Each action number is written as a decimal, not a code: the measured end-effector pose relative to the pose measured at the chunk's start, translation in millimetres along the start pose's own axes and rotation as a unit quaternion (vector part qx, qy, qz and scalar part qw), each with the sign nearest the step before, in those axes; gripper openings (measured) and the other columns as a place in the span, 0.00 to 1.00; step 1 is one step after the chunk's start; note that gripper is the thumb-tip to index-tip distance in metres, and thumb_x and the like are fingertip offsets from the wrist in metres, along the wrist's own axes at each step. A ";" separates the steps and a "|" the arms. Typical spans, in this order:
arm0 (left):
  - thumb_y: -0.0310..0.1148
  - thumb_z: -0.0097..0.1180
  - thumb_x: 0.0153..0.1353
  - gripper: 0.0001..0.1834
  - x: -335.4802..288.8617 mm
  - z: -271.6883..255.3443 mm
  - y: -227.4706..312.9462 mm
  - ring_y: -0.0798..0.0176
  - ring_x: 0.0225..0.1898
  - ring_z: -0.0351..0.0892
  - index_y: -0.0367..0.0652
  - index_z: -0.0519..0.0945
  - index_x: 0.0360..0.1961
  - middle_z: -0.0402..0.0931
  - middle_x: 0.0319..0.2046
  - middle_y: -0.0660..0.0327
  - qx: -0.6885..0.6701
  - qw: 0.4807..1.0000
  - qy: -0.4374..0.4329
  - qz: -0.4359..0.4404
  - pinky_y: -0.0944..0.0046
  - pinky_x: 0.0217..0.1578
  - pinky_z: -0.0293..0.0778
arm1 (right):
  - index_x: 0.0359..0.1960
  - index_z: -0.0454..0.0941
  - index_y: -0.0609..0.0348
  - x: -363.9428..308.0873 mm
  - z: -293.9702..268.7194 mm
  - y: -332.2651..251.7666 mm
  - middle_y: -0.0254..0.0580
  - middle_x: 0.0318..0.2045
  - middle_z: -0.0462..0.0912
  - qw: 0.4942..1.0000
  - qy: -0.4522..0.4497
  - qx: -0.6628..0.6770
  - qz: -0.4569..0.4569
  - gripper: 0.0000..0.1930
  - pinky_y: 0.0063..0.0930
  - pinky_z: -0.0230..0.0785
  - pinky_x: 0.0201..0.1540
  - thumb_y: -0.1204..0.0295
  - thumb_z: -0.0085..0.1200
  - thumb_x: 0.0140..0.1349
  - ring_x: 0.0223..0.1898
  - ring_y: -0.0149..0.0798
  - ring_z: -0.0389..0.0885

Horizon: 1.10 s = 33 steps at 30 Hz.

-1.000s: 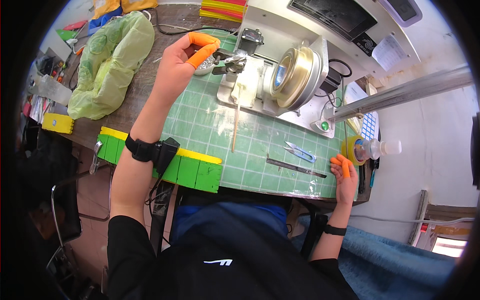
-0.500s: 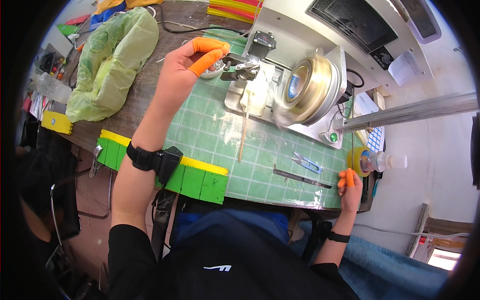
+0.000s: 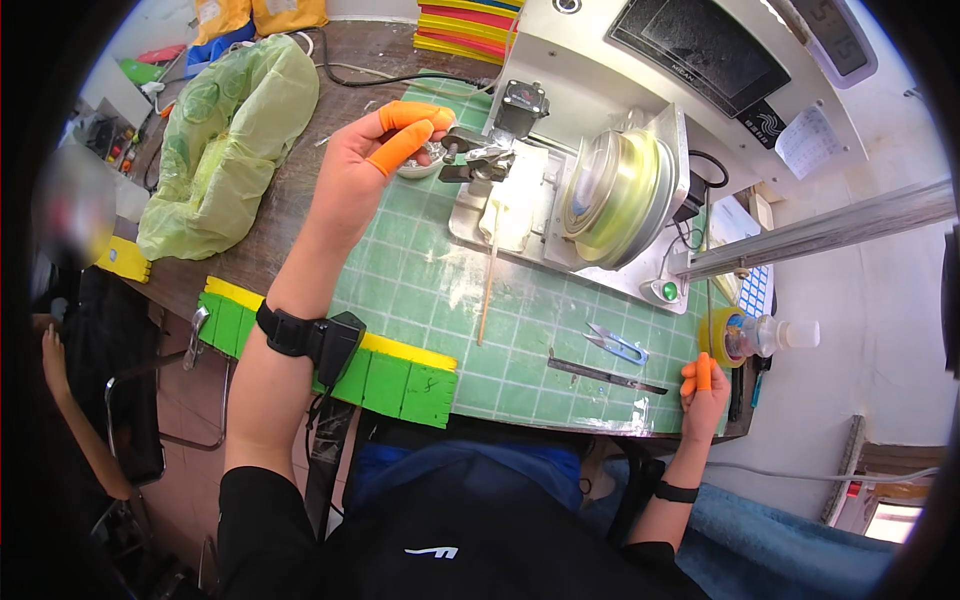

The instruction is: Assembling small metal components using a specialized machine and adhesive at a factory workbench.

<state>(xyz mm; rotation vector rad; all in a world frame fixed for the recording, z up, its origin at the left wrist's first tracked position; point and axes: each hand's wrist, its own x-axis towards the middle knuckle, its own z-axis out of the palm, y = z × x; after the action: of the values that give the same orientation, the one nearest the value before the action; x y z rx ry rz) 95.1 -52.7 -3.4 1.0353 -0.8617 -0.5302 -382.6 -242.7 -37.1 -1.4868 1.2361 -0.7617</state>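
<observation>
My left hand [image 3: 372, 160] is raised beside the small metal clamp [image 3: 478, 158] on the machine. Orange finger cots cover its thumb and forefinger, which are pinched together; whatever lies between them is too small to make out. Just behind those fingers a small pale dish [image 3: 420, 170] is partly hidden. At the mat's right edge my right hand [image 3: 704, 400] is closed, with orange cots on two fingers and its contents hidden. Between the hands stands a white bench machine [image 3: 672, 110] with a large, blurred yellowish wheel [image 3: 622, 198].
On the green mat [image 3: 400, 270] lie blue-handled snips [image 3: 617, 343], a dark flat strip [image 3: 607, 376] and a thin wooden stick [image 3: 489, 292]. A plastic bottle [image 3: 768, 335] stands by a yellow tape roll [image 3: 714, 336]. A bag-lined container [image 3: 225, 150] sits left; another person's arm [image 3: 82, 420] shows beyond.
My left hand has lowered slightly beside the clamp, still pinched. My right hand stays at the mat's edge. The wheel's blur looks different. Another person's arm has come into view at the left.
</observation>
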 end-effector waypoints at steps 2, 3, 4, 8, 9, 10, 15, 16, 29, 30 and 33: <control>0.27 0.57 0.70 0.12 -0.3 -0.3 0.0 0.73 0.38 0.74 0.35 0.84 0.50 0.82 0.45 0.63 -0.009 1.000 -0.003 0.001 0.72 0.43 0.71 | 0.29 0.78 0.58 -0.1 0.5 0.2 0.26 0.14 0.70 1.000 -0.004 0.003 -0.005 0.17 0.15 0.42 0.12 0.62 0.49 0.76 0.10 0.17 0.56; 0.27 0.56 0.70 0.12 0.1 -0.8 0.6 0.73 0.38 0.74 0.35 0.84 0.50 0.82 0.45 0.62 -0.015 1.000 0.000 -0.003 0.72 0.44 0.71 | 0.30 0.78 0.58 0.6 0.5 0.0 0.26 0.14 0.70 1.000 -0.008 0.004 -0.008 0.17 0.15 0.42 0.12 0.62 0.50 0.76 0.10 0.17 0.56; 0.27 0.56 0.70 0.12 0.3 -1.7 0.9 0.73 0.38 0.74 0.35 0.84 0.50 0.83 0.45 0.62 -0.021 1.000 0.003 -0.007 0.72 0.44 0.71 | 0.30 0.78 0.58 1.0 0.5 0.2 0.26 0.14 0.70 1.000 -0.008 0.006 -0.010 0.17 0.15 0.42 0.12 0.62 0.50 0.76 0.10 0.17 0.56; 0.29 0.53 0.73 0.14 0.6 -7.8 -0.6 0.70 0.43 0.75 0.33 0.82 0.53 0.81 0.49 0.60 0.026 0.999 -0.024 -0.003 0.70 0.47 0.71 | 0.31 0.79 0.60 3.6 0.7 0.1 0.28 0.15 0.72 1.000 -0.011 0.007 0.002 0.17 0.15 0.43 0.13 0.63 0.51 0.76 0.11 0.18 0.58; 0.29 0.53 0.73 0.14 -0.3 -6.7 0.5 0.70 0.42 0.74 0.33 0.82 0.54 0.81 0.48 0.61 0.025 0.999 -0.026 0.002 0.71 0.47 0.71 | 0.31 0.79 0.60 3.8 0.4 0.8 0.28 0.15 0.72 1.000 -0.013 0.012 0.015 0.17 0.15 0.44 0.12 0.62 0.51 0.76 0.11 0.18 0.58; 0.29 0.53 0.73 0.14 -1.3 -6.4 1.4 0.70 0.41 0.74 0.33 0.82 0.54 0.81 0.47 0.62 0.025 0.999 -0.027 0.006 0.71 0.47 0.70 | 0.31 0.79 0.60 4.2 1.2 1.1 0.28 0.15 0.72 1.000 -0.019 0.014 0.015 0.17 0.15 0.44 0.12 0.62 0.51 0.76 0.11 0.18 0.58; 0.27 0.54 0.72 0.12 -1.7 -4.0 2.1 0.70 0.42 0.77 0.34 0.83 0.50 0.81 0.48 0.59 0.028 0.999 -0.015 0.018 0.69 0.44 0.74 | 0.35 0.80 0.59 6.9 -2.5 7.3 0.26 0.16 0.72 1.000 -0.005 -0.016 0.007 0.14 0.15 0.44 0.13 0.64 0.49 0.76 0.12 0.17 0.59; 0.27 0.54 0.71 0.11 -0.6 -1.4 2.6 0.69 0.43 0.78 0.34 0.84 0.49 0.82 0.47 0.59 0.030 0.999 -0.018 0.025 0.69 0.44 0.75 | 0.35 0.80 0.59 7.9 -2.4 7.2 0.26 0.15 0.72 1.000 0.005 -0.027 0.002 0.14 0.14 0.44 0.12 0.63 0.48 0.77 0.11 0.17 0.58; 0.26 0.54 0.71 0.10 -1.7 -0.9 4.5 0.69 0.45 0.78 0.34 0.84 0.48 0.80 0.49 0.59 0.011 1.000 -0.025 0.007 0.68 0.44 0.74 | 0.31 0.79 0.60 3.2 0.1 1.2 0.29 0.15 0.73 1.000 -0.016 -0.010 -0.019 0.17 0.15 0.46 0.11 0.62 0.49 0.77 0.10 0.18 0.58; 0.26 0.54 0.71 0.10 -3.1 -2.1 6.3 0.69 0.45 0.78 0.34 0.84 0.48 0.80 0.49 0.59 0.014 1.000 -0.014 0.000 0.68 0.44 0.74 | 0.30 0.79 0.61 2.9 2.4 0.9 0.30 0.15 0.73 1.000 -0.024 -0.001 -0.013 0.17 0.15 0.46 0.11 0.63 0.49 0.77 0.09 0.19 0.58; 0.26 0.54 0.71 0.10 -5.1 -4.2 2.7 0.70 0.45 0.78 0.34 0.83 0.49 0.81 0.49 0.60 0.000 1.000 -0.019 -0.008 0.69 0.44 0.73 | 0.31 0.80 0.61 2.9 0.6 2.2 0.31 0.15 0.74 1.000 -0.020 -0.007 -0.017 0.17 0.16 0.47 0.11 0.63 0.50 0.76 0.09 0.19 0.59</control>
<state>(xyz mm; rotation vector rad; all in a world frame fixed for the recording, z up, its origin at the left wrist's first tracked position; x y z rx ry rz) 95.7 -45.6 -3.8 1.0354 -0.8884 -0.5644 -382.0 -245.1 -39.7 -1.5314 1.1916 -0.7432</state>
